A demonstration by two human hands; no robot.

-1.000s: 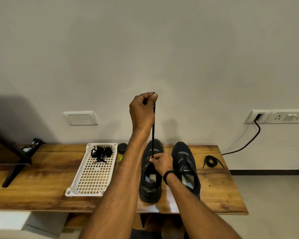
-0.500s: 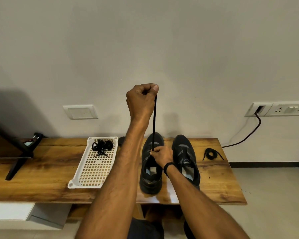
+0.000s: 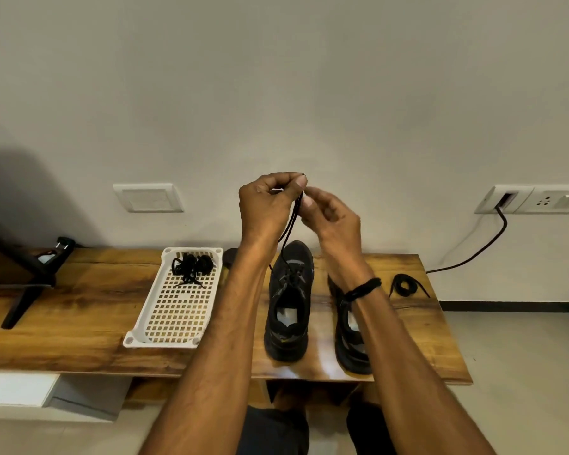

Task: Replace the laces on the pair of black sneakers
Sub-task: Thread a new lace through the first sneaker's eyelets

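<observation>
My left grip (image 3: 267,207) pinches the top of a thin black shoelace (image 3: 289,228). My right grip (image 3: 334,221) pinches the same lace just below it. The lace runs down into the eyelets of the left black sneaker (image 3: 288,310), which stands beside the right black sneaker (image 3: 353,346) on the wooden counter (image 3: 79,326). Left of them, a white perforated plastic tray (image 3: 178,316) holds tangled black laces (image 3: 191,268).

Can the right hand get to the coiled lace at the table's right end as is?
Probably yes. The coiled lace lies on bare table right of the right sneaker, nothing over it. The right hand is up at the threaded lace, though.
</observation>
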